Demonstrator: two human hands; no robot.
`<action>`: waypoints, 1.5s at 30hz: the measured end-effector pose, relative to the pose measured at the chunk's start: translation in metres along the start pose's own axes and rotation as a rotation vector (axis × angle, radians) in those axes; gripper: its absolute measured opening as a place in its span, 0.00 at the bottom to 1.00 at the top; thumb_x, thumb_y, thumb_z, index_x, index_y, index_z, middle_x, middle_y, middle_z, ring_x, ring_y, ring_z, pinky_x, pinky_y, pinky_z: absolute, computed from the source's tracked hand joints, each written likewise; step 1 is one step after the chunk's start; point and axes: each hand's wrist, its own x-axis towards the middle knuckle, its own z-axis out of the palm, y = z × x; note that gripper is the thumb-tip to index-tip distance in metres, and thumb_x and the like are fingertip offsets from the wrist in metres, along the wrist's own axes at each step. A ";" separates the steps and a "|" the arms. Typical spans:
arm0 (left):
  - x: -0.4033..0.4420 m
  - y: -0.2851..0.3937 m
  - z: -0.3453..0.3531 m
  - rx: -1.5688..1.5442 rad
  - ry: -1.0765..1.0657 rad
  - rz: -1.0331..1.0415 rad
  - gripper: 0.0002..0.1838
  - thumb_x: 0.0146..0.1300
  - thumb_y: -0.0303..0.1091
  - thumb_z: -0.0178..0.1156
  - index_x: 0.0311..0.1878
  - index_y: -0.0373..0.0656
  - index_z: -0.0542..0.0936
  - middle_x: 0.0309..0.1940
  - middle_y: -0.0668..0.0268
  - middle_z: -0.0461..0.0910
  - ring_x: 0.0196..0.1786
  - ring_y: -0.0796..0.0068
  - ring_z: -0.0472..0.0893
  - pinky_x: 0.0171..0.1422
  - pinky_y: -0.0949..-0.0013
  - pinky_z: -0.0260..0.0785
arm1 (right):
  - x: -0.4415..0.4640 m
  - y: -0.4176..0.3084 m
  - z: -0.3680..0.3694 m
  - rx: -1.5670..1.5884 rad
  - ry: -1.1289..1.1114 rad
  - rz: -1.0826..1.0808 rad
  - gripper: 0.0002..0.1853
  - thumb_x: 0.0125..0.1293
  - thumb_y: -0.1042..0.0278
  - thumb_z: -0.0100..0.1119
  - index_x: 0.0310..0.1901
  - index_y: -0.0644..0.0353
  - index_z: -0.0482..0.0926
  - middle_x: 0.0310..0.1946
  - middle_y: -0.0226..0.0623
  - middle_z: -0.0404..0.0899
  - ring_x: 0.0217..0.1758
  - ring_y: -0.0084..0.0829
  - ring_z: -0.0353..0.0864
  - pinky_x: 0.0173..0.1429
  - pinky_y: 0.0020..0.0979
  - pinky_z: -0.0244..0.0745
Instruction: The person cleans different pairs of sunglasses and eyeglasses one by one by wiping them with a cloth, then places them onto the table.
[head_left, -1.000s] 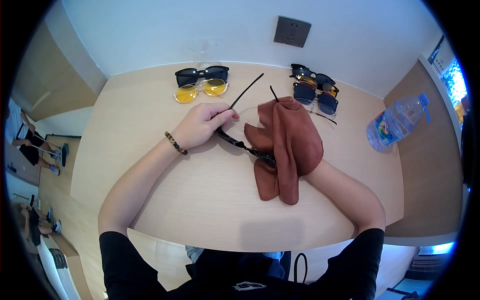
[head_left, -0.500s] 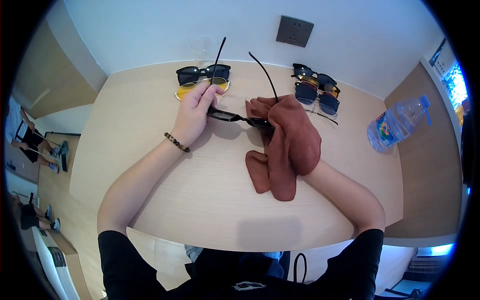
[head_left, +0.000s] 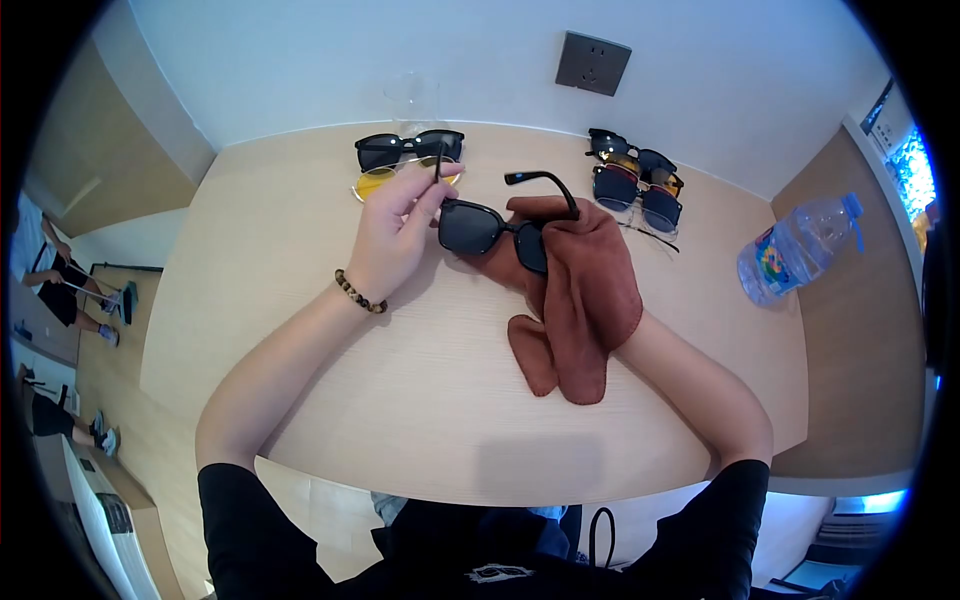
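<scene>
On my feed the black sunglasses (head_left: 470, 229) are held up over the middle of the desk (head_left: 430, 400), between the hands, lenses toward me. I see the left hand (head_left: 393, 222) pinching them between thumb and fingers at one end of the frame, just beside the lens. The brown cloth (head_left: 595, 270) covers the right hand and overlaps the other lens; I can't tell how those fingers are set. Yellow-lensed glasses (head_left: 374, 184) lie just beyond the left hand, toward the desk's back edge.
</scene>
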 end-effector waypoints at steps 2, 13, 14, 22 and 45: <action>0.000 0.003 -0.004 0.131 -0.044 0.057 0.14 0.81 0.30 0.52 0.62 0.37 0.82 0.42 0.67 0.81 0.42 0.80 0.80 0.44 0.74 0.75 | -0.004 -0.002 0.010 0.152 0.005 -0.013 0.15 0.73 0.80 0.46 0.54 0.68 0.81 0.49 0.44 0.85 0.50 0.29 0.85 0.52 0.28 0.86; -0.004 0.007 0.005 0.071 -0.175 -0.133 0.14 0.82 0.28 0.49 0.63 0.34 0.78 0.40 0.61 0.84 0.41 0.73 0.83 0.50 0.70 0.76 | -0.008 -0.007 0.011 0.272 -0.004 -0.078 0.16 0.83 0.65 0.45 0.50 0.71 0.78 0.49 0.45 0.81 0.45 0.31 0.85 0.48 0.27 0.87; -0.004 0.009 0.005 0.071 -0.175 -0.134 0.14 0.82 0.28 0.49 0.63 0.34 0.78 0.40 0.61 0.84 0.41 0.73 0.83 0.50 0.70 0.76 | -0.008 -0.007 0.011 0.238 0.013 -0.093 0.18 0.82 0.61 0.46 0.50 0.71 0.78 0.48 0.45 0.81 0.44 0.31 0.84 0.47 0.28 0.86; -0.006 0.018 0.005 0.303 -0.414 0.080 0.19 0.76 0.27 0.53 0.68 0.43 0.79 0.37 0.56 0.80 0.39 0.56 0.82 0.47 0.62 0.75 | -0.017 -0.016 0.006 0.226 -0.033 0.004 0.31 0.81 0.45 0.38 0.52 0.71 0.77 0.47 0.45 0.82 0.42 0.32 0.80 0.47 0.35 0.82; 0.000 -0.002 -0.003 -0.409 0.087 -0.443 0.19 0.84 0.42 0.51 0.48 0.34 0.81 0.39 0.73 0.81 0.45 0.84 0.77 0.53 0.75 0.70 | -0.013 -0.011 -0.007 -0.146 -0.076 -0.130 0.22 0.82 0.60 0.51 0.67 0.69 0.68 0.53 0.44 0.81 0.50 0.27 0.82 0.61 0.26 0.79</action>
